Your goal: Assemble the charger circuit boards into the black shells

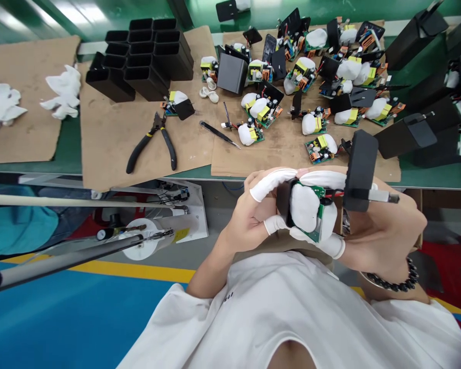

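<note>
In front of my body, my left hand (255, 210) is closed around a black plastic case (283, 202), with white finger cots on its fingers. My right hand (380, 220), also in finger cots, grips a green circuit board (315, 237) that carries lumps of white filler (305, 207). The board's left end meets the open mouth of the case; how far it sits inside is hidden. Red and black wires run from the board to a black end cap (361, 169) with a metal-tipped plug, which stands tilted above my right hand.
On the cardboard lie pliers (152, 139), tweezers (219, 134) and loose finger cots (209, 94). Black empty cases (148, 77) stand grouped at left. Several circuit boards (261, 108) spread over the middle and right. Larger black units (405, 136) stand far right. White cloths (63, 92) lie left.
</note>
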`<state>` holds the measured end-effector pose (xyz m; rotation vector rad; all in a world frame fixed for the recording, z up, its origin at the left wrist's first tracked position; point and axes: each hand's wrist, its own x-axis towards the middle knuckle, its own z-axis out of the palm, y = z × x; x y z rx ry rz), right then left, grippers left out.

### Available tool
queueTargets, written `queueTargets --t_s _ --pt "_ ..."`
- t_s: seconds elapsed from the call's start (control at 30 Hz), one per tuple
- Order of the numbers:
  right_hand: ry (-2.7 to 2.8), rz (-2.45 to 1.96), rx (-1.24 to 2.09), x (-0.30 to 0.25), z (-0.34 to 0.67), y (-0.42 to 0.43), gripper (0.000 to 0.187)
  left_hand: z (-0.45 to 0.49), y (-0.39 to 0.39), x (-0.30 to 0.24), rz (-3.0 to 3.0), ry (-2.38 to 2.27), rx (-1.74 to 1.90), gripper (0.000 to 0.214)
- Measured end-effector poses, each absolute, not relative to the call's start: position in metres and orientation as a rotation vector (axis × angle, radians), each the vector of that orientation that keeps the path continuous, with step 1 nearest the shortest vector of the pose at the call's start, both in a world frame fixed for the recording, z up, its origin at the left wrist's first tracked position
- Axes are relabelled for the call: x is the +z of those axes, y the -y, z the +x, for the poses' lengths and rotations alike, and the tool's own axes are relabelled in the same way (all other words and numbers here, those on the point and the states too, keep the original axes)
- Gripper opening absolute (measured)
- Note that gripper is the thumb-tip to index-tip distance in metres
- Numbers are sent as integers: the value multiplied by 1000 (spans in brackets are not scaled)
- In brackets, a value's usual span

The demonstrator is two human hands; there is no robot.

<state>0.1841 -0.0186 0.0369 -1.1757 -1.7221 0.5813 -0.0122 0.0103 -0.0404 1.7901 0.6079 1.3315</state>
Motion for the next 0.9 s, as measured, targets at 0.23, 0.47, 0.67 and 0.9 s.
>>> queueTargets --t_s 0.23,0.47,0.67,0.9 --pt "1802 -1039 482 37 186 17 16 -17 -6 -37 1878 -657 1258 61" --pt "1876 -1159 570 38 188 18 40 -16 -3 -41 1836 -683 1228 58" --pt "2003 -1150 634 33 188 9 45 -13 0 -53 1720 -699 1217 65" --pt "1806 -1308 848 25 187 7 54 -2 0 -51 1613 -813 1067 70"
